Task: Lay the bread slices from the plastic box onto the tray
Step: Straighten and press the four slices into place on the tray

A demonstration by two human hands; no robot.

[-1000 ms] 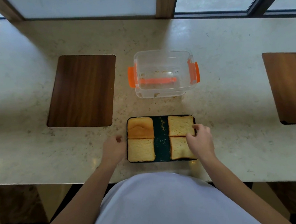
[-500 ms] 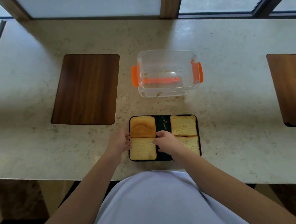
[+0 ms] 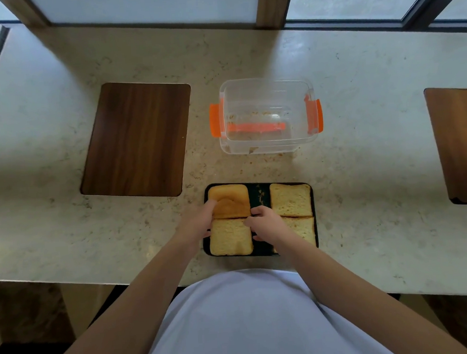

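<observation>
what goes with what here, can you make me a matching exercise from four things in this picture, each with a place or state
Things:
1. plastic box
2. crust-side slice
3. wooden board
4. right hand

Places or states:
a. far-left spot on the tray
b. left of the box, bare
c. over the tray's middle, between the bread columns
d. behind the tray, only crumbs inside

Pairs: 1-d, 2-a, 3-b, 4-c
</observation>
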